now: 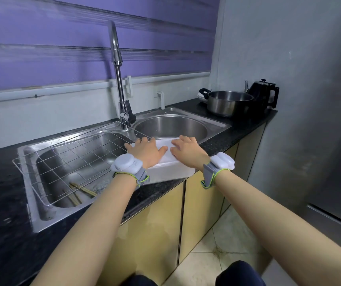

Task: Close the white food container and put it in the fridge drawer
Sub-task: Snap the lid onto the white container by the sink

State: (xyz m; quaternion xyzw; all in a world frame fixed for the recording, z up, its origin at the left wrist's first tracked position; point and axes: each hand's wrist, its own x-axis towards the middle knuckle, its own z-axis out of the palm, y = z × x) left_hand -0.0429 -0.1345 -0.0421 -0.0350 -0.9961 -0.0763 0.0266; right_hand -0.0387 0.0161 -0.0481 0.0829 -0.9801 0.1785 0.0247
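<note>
The white food container sits on the front rim of the steel sink, between the two basins, with its lid lying on top. My left hand lies flat on the left half of the lid, fingers spread. On the right half rests my right hand, also flat with fingers spread. Both palms press down on the lid; neither hand wraps around the box. The grey fridge stands at the right edge of the view, its door shut; no drawer is visible.
A wire rack spans the left basin, with wooden chopsticks beneath it. A tall tap rises behind the round right basin. A steel pot and black kettle stand at the back right of the black counter.
</note>
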